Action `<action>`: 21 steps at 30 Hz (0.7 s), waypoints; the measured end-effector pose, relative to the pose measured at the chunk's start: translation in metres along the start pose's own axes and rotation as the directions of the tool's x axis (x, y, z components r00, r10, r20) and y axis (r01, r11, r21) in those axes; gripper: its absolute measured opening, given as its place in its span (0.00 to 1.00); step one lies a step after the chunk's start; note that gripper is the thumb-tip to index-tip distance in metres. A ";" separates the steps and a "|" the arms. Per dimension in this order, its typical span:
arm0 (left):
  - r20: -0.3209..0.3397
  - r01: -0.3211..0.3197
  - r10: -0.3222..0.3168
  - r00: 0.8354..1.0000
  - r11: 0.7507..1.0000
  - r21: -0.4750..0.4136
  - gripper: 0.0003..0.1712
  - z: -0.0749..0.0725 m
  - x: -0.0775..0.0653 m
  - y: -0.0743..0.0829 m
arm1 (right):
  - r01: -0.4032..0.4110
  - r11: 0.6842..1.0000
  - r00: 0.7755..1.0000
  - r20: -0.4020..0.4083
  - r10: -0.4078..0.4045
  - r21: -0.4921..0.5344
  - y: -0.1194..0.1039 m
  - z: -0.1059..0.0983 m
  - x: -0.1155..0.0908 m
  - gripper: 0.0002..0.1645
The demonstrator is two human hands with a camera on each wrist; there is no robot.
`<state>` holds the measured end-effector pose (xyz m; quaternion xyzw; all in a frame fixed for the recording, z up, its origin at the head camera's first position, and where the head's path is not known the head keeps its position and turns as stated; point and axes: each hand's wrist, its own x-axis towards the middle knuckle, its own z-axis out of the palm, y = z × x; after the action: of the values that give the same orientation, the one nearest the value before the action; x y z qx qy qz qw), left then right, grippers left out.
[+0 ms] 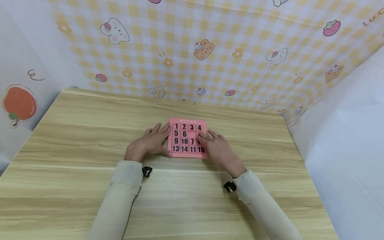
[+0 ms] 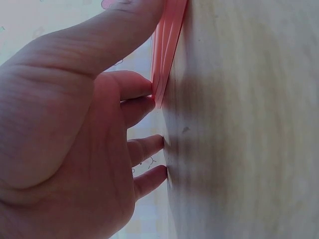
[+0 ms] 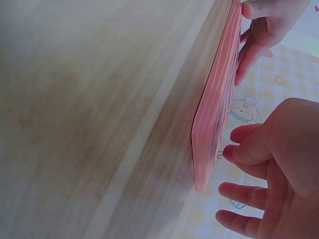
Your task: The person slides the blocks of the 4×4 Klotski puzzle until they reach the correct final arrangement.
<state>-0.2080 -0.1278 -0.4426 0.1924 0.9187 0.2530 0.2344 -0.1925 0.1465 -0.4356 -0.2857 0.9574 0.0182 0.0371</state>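
Note:
A pink number sliding puzzle [image 1: 180, 155] lies flat on the wooden table, its numbered tiles in rows with a gap right of the 6. My left hand [image 1: 151, 141] rests along the puzzle's left side, thumb at the near left corner and fingertips against the edge. In the left wrist view, its other fingertips touch down beside the puzzle's pink edge [image 2: 169, 45]. Over the right side lies my right hand [image 1: 218, 148], its fingertips at the tile right of the gap, partly hiding that tile and the 12. Its fingers are loosely bent in the right wrist view.
The wooden table [image 1: 180, 206] stretches around the puzzle on all sides. Behind it hangs a yellow checked cloth [image 1: 180, 73] with cartoon prints. White sheets [image 1: 345, 133] enclose the sides. A black wrist strap part [image 1: 230, 187] shows at the right sleeve.

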 end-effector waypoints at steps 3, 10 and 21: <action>0.000 -0.001 0.001 1.000 1.000 0.003 0.66 0.000 0.001 0.000 | 0.011 1.000 1.000 -0.011 -0.011 0.000 0.000 0.001 -0.001 0.28; -0.007 -0.007 0.007 1.000 1.000 0.003 0.66 0.000 0.001 0.000 | 0.034 0.999 0.999 0.004 -0.034 -0.018 0.000 0.002 -0.003 0.29; -0.008 -0.012 0.012 1.000 1.000 -0.002 0.66 0.000 0.000 0.000 | 0.077 0.997 0.996 0.044 -0.076 -0.011 -0.005 0.001 -0.007 0.27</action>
<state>-0.2085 -0.1278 -0.4428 0.1965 0.9183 0.2560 0.2292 -0.1839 0.1463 -0.4356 -0.3218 0.9447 0.0291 0.0567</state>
